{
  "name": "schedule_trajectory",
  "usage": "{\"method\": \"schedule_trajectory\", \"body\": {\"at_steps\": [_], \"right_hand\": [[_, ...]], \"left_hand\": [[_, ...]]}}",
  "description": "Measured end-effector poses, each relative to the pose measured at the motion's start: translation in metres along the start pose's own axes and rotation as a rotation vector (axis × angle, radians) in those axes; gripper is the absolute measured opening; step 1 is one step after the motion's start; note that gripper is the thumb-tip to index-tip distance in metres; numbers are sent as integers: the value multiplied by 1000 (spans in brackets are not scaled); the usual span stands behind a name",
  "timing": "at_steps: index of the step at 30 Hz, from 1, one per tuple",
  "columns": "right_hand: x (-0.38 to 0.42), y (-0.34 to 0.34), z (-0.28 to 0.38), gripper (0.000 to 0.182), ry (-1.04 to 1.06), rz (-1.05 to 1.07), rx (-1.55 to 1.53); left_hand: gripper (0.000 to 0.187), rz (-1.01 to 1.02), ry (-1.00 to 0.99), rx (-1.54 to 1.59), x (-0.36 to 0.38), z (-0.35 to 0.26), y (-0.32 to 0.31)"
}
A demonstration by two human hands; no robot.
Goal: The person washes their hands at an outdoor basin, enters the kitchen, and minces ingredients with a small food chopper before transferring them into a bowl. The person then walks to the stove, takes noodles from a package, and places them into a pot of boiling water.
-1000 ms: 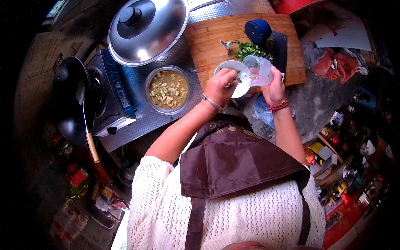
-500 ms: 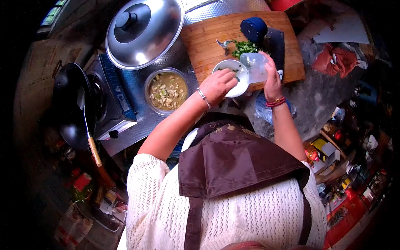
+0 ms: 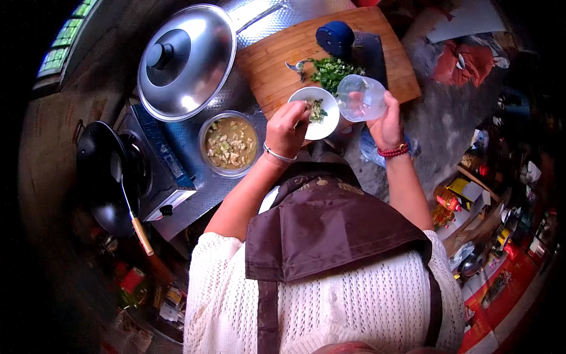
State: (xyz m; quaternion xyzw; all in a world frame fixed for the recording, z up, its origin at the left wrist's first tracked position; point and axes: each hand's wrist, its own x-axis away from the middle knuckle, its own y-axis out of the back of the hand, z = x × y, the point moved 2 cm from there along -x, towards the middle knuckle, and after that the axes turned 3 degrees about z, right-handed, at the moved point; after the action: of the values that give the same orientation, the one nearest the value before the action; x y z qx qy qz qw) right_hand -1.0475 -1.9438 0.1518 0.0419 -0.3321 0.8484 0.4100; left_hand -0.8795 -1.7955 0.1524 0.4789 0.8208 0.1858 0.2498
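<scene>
My left hand (image 3: 287,128) is closed at the left rim of a white bowl (image 3: 331,125), its fingertips curled inward over the edge. What they pinch, if anything, is hidden. Chopped greens and pale bits (image 3: 316,111) lie in the bowl. In my right hand (image 3: 388,123) is a clear plastic cup (image 3: 368,106), tipped with its mouth toward the bowl. No contents are visible in the cup. Just behind the bowl, a heap of chopped green onions (image 3: 333,72) lies on the wooden cutting board (image 3: 265,76).
A dark blue round object (image 3: 335,39) and a knife (image 3: 370,56) are on the board. To the left stand a bowl of soupy chunks (image 3: 230,144), a big lidded pot (image 3: 191,71), and a wok (image 3: 97,177) with a wooden-handled spatula (image 3: 141,236).
My left hand has drawn back from inside the bowl to its left rim, and its fingers have curled in. The cup has turned, showing more of its round mouth.
</scene>
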Motion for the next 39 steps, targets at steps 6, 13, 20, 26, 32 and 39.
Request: {"method": "schedule_trajectory", "body": {"at_steps": [6, 13, 20, 26, 32, 39], "right_hand": [[11, -11, -7, 49, 496, 96, 1101], [7, 17, -18, 42, 325, -57, 556], [20, -2, -18, 46, 93, 50, -42], [28, -18, -21, 47, 237, 122, 444], [28, 15, -13, 45, 337, -63, 535], [53, 52, -29, 50, 57, 112, -309]], "left_hand": [[27, 541, -183, -480, 5, 8, -22], [9, 474, 29, -514, -5, 16, -12], [28, 144, 27, -250, 2, -1, -15], [37, 211, 332, -122, -5, -4, -25], [42, 134, 0, -392, 11, 17, -19], [55, -20, -134, -166, 11, 12, -9]]}}
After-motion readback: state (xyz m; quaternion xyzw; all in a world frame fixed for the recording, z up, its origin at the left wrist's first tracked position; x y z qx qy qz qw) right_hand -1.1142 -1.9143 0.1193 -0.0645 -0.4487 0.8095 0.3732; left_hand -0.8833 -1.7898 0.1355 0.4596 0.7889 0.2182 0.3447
